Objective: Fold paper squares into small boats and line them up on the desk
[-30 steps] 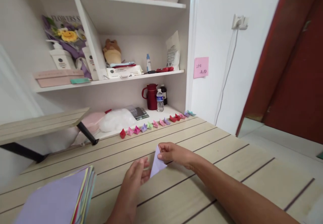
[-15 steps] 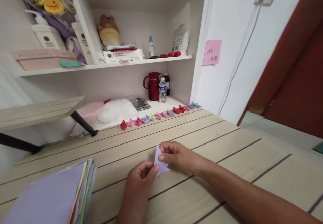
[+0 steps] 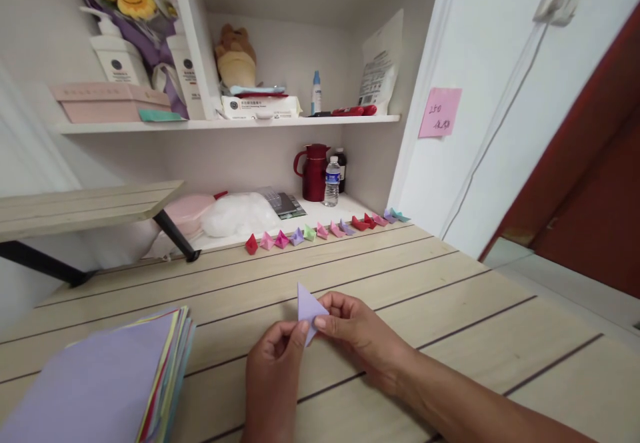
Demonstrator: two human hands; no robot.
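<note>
A small lilac piece of folded paper (image 3: 307,304), triangular in outline, is held above the wooden table (image 3: 235,336). My left hand (image 3: 278,350) pinches its lower left edge between thumb and fingers. On the opposite side, my right hand (image 3: 353,330) grips the paper, the thumb lying across its front near the lower right. Fingers cover part of the lower portion. Beyond the hands, a row of several small folded paper boats (image 3: 323,230) in red, pink, lilac, green and blue runs along the table's back edge.
A stack of coloured paper sheets (image 3: 100,376) lies at the front left, lilac on top. Behind it is a small raised wooden stand (image 3: 95,206) with black legs. A shelf unit behind the table holds a red jug (image 3: 314,173) and a water bottle (image 3: 332,183).
The paper has been turned so one point sticks up at the left. My right hand has shifted lower on it. The camera view has swung slightly left.
</note>
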